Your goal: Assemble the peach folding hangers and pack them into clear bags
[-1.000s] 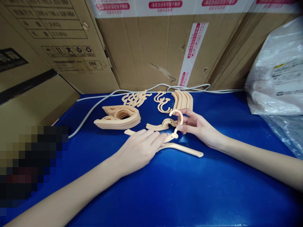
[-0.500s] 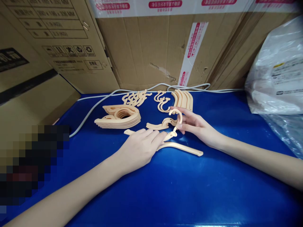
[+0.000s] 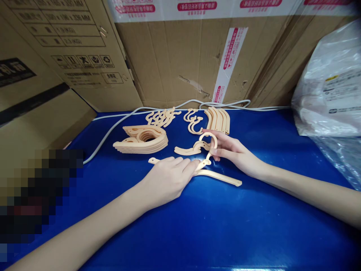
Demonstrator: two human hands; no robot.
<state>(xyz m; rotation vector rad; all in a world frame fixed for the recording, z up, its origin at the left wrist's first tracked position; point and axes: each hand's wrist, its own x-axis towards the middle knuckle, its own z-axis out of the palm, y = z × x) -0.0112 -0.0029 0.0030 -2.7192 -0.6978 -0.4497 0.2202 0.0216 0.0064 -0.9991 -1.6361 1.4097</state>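
Observation:
My left hand (image 3: 170, 177) is closed over a cream plastic hanger arm (image 3: 152, 160), whose far left tip shows past the knuckles. My right hand (image 3: 229, 148) pinches a curved hanger hook (image 3: 216, 140) between thumb and fingers. The hook's lower end meets the hanger piece beside my left fingertips; whether they are locked together I cannot tell. A second arm (image 3: 222, 177) reaches out to the right below my left hand, its inner end hidden. Just behind the hands lies another curved hanger piece (image 3: 187, 151), partly covered by the hook and right fingers.
A stack of folded hangers (image 3: 141, 146) lies on the blue table (image 3: 214, 229), left of the hands. Loose hooks (image 3: 160, 117), more hooks (image 3: 194, 126) and several arms (image 3: 218, 119) lie behind. A white cable (image 3: 113, 130), cardboard boxes (image 3: 175, 56) and a plastic-wrapped package (image 3: 324, 86) border the table.
The hook has turned in my right fingers, so its curve now shows as a wider loop. My left hand has shifted only slightly, still on the hanger arm.

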